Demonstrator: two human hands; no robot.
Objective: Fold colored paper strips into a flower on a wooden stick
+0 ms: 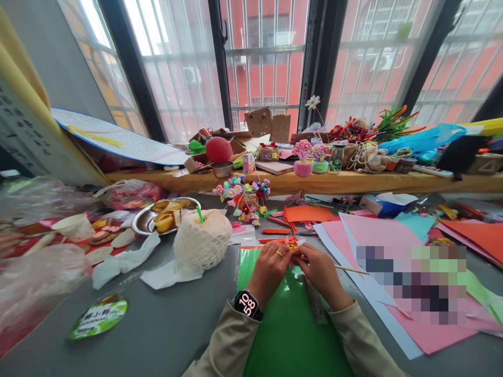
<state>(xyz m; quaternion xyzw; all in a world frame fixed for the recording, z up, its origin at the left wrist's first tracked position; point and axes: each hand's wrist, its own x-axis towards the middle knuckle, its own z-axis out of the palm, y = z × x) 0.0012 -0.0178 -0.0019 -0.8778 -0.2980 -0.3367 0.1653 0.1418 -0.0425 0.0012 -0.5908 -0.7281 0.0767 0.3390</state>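
My left hand (271, 264), with a ring and a watch (248, 305), is closed at the fingertips. It pinches a small orange-and-yellow piece (291, 244), mostly hidden by the fingers. Opposite it, my right hand (320, 269) has its fingertips closed on the same piece, almost touching the left. A thin wooden stick (352, 270) juts out to the right from behind my right hand; whether the fingers hold it is hidden. Both hands are over a glossy green mat (293, 335), where a clear ruler (315, 301) lies partly under my right wrist. Orange paper strips (275, 231) lie just beyond.
Left of the mat stands a coconut in white netting (202, 241) with a green straw, beside a metal bowl (141, 222) of peels. Coloured paper sheets (428, 330) spread to the right. Craft flowers (243, 196) stand behind, before a cluttered wooden sill (165, 182).
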